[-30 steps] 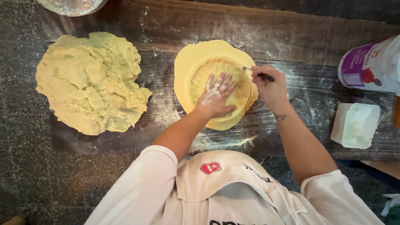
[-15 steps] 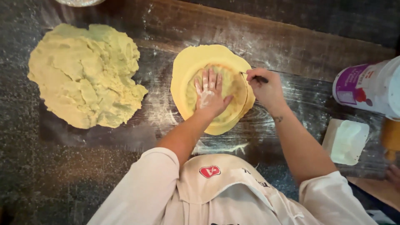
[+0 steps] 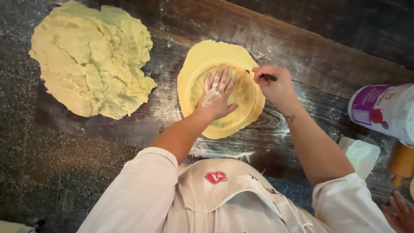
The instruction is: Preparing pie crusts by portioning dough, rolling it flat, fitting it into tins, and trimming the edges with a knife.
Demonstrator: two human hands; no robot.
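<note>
A thin yellow dough sheet [image 3: 213, 54] lies over a round form on the floured dark wooden board [image 3: 310, 51]. My left hand [image 3: 217, 96], dusted with flour, presses flat with spread fingers on the middle of the dough. My right hand [image 3: 277, 87] is closed on a thin dark blade [image 3: 268, 77], whose tip meets the dough at the right side of the form's rim. Both white sleeves and my apron fill the bottom of the view.
A large rough mass of yellow dough [image 3: 90, 58] lies at the left. At the right stand a white and purple flour bag [image 3: 383, 110], a white block [image 3: 361, 155] and a wooden rolling pin handle [image 3: 401, 163]. Another person's hand [image 3: 399, 211] shows at the bottom right corner.
My left hand has turned on the dough, so its fingers now point straight away from me. My right hand has stayed at the rim with the blade. The view has tilted slightly.
</note>
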